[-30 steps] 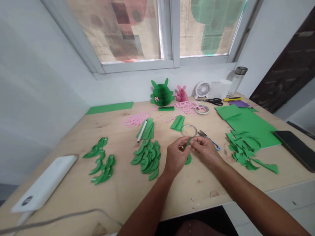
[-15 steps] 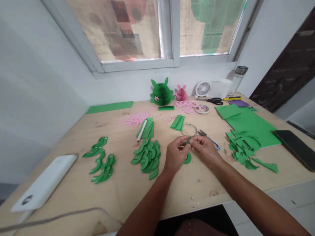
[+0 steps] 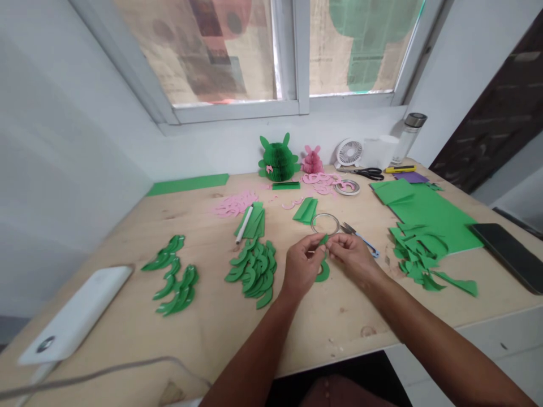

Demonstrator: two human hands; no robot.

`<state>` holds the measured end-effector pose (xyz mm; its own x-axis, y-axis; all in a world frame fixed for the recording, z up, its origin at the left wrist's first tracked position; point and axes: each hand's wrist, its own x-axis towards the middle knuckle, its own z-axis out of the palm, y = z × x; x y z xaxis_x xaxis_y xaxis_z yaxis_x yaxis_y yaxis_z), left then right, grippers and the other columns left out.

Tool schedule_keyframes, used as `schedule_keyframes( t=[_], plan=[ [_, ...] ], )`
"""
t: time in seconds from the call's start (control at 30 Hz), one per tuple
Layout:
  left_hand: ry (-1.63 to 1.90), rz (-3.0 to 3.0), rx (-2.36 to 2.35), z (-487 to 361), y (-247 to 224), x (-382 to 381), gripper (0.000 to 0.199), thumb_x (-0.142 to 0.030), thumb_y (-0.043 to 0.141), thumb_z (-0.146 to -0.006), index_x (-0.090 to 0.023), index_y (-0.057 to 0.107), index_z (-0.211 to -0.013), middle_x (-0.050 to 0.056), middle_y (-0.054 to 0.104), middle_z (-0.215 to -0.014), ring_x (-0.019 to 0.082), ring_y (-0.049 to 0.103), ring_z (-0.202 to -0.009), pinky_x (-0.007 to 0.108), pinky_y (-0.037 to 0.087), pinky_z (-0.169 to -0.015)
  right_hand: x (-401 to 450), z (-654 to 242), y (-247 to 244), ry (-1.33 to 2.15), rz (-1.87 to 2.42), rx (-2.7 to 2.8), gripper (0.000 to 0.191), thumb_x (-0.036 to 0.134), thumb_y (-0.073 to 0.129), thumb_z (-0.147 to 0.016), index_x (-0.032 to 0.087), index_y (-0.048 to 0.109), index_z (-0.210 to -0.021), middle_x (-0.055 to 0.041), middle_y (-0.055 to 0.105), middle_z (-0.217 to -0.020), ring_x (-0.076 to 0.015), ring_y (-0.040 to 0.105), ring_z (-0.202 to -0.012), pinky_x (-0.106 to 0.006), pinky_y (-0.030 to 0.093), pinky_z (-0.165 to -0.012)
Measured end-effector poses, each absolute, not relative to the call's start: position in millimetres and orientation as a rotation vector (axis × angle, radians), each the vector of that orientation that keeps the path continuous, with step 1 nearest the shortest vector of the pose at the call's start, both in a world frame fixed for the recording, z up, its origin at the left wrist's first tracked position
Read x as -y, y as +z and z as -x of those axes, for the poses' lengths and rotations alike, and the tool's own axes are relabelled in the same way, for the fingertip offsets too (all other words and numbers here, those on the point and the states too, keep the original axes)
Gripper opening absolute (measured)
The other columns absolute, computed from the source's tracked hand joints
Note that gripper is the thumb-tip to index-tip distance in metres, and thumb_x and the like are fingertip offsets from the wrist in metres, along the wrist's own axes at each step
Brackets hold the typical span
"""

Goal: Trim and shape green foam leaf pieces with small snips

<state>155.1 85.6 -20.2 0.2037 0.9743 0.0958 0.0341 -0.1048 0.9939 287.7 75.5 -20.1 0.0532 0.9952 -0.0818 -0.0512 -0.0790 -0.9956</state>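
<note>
Between the fingertips of my left hand [image 3: 304,261] is a small green paper piece [image 3: 324,240], pinched and partly hidden. My right hand [image 3: 348,253] is closed in a pinch right beside it; its fingertips meet the left ones, and what they hold I cannot make out. Just below the hands a curved green paper piece [image 3: 324,273] lies on the table, partly covered. A ring of tape [image 3: 326,215] lies just beyond the fingers. Small blue-handled scissors [image 3: 361,239] rest to the right of it. On the left is a heap of curved green paper pieces [image 3: 254,271].
More green curves [image 3: 180,291] lie further left, near a white power bank [image 3: 78,314] with a cable. Green scraps [image 3: 418,254], green sheets [image 3: 441,220] and a phone [image 3: 507,254] are at right. Pink cutouts [image 3: 235,204], black scissors [image 3: 369,173] and a green paper figure [image 3: 278,161] stand behind.
The green paper piece at my left fingertips shows more now, tilted up. My right fingertips have shifted very slightly. Everything else stays in place.
</note>
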Motion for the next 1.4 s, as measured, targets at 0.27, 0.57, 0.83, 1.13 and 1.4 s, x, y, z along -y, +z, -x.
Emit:
schedule_keyframes(
  t=[0.27, 0.57, 0.83, 1.13, 1.4],
  plan=[
    [1.153, -1.365, -1.004, -153.0, -24.2, -90.6, 0.029, -0.022, 0.058, -0.072, -0.014, 0.067, -0.099, 0.01, 0.071, -0.091, 0.018, 0.066, -0.082, 0.026, 0.052, -0.068, -75.6, -288.5, -20.9, 1.241, 1.294, 1.066, 0.023, 0.036, 0.069, -0.061, 0.015, 0.058, -0.061, 0.0055, 0.05, -0.048, -0.0055, 0.034, -0.043, -0.021, 0.022, -0.045],
    [1.116, -1.273, -0.972, -151.4, -22.2, -92.5, 0.028, -0.022, 0.059, -0.07, -0.014, 0.067, -0.096, 0.008, 0.071, -0.082, 0.015, 0.065, -0.072, 0.024, 0.05, -0.061, -76.2, -287.4, -17.2, 1.213, 1.301, 1.056, 0.009, 0.023, 0.063, -0.062, 0.015, 0.059, -0.06, 0.0062, 0.049, -0.046, -0.0048, 0.034, -0.042, -0.021, 0.022, -0.045],
    [1.06, -1.304, -1.007, -149.8, -25.9, -94.0, 0.033, -0.014, 0.056, -0.067, -0.014, 0.066, -0.099, 0.003, 0.068, -0.068, 0.009, 0.057, -0.052, 0.017, 0.041, -0.047, -77.4, -288.7, -21.3, 1.186, 1.326, 1.086, 0.008, 0.022, 0.062, -0.063, 0.015, 0.058, -0.061, 0.006, 0.05, -0.047, -0.0052, 0.036, -0.042, -0.02, 0.026, -0.045],
    [1.069, -1.411, -1.054, -151.7, -23.1, -91.0, 0.031, -0.017, 0.057, -0.068, -0.014, 0.065, -0.099, 0.004, 0.069, -0.071, 0.012, 0.061, -0.058, 0.019, 0.046, -0.053, -77.4, -288.7, -25.8, 1.158, 1.293, 1.246, 0.024, 0.037, 0.063, -0.067, 0.016, 0.054, -0.061, 0.0041, 0.05, -0.052, -0.0071, 0.04, -0.048, -0.021, 0.03, -0.047],
    [1.049, -1.491, -1.062, -149.9, -24.9, -90.7, 0.033, -0.016, 0.054, -0.071, -0.015, 0.063, -0.103, 0.005, 0.069, -0.081, 0.012, 0.062, -0.064, 0.02, 0.047, -0.056, -79.4, -291.7, -31.9, 1.087, 1.332, 1.269, 0.015, 0.03, 0.059, -0.067, 0.017, 0.056, -0.061, 0.0045, 0.05, -0.051, -0.0075, 0.04, -0.047, -0.021, 0.029, -0.046]
  ],
)
